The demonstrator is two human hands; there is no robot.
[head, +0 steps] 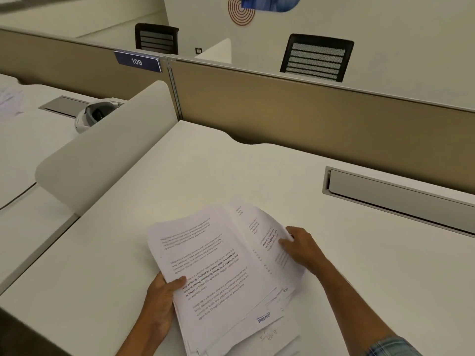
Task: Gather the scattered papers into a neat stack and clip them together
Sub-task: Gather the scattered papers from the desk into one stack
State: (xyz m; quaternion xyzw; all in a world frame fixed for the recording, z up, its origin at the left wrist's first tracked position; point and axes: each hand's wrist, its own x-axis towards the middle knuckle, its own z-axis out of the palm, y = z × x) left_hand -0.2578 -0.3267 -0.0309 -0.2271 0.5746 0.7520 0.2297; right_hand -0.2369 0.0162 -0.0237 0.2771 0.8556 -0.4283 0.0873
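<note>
Two hands are on one pile of papers point(218, 265). The left hand point(160, 301) grips the pile's left edge, with the thumb laid on the top printed sheet and the fingers hidden under it. The right hand point(303, 247) holds the right edge, its fingers curled around some fanned sheets. The sheets are many and not aligned, so I cannot count them. One sheet marked "SPEED POST" point(264, 319) sticks out at the pile's near end.

The pile lies on the white table point(231, 176). Beyond the pile to the right is one long cable slot point(398, 196). Behind the pile stands a beige partition point(308, 111) with one plate "109" point(137, 62), and two black chairs point(317, 57) are further behind it.
</note>
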